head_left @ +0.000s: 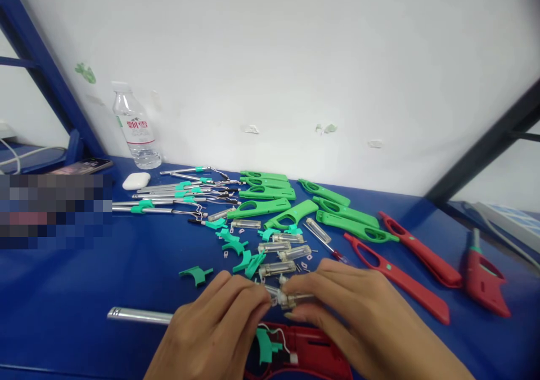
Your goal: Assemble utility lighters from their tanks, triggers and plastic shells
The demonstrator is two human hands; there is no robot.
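My left hand (215,318) is closed in a pinch over the near middle of the blue table, its fingertips against a small clear part; what it grips is mostly hidden. Facing it, my right hand (346,301) pinches a clear lighter fuel tank (291,300) between thumb and fingers. Below both hands lies an open red lighter casing half (320,352), with a teal trigger (265,346) and white wires in it. A silver lighter tube (139,314) extends from behind my left hand. Just beyond my fingers lie several more clear fuel tanks (277,268) and teal triggers (253,263).
Green casing halves (261,206) lie along the back. Red casing halves (400,278) and an assembled-looking red lighter (485,278) lie right. Wired silver tubes (169,188) sit back left, near a water bottle (134,126), a white case (135,181) and a phone (82,166).
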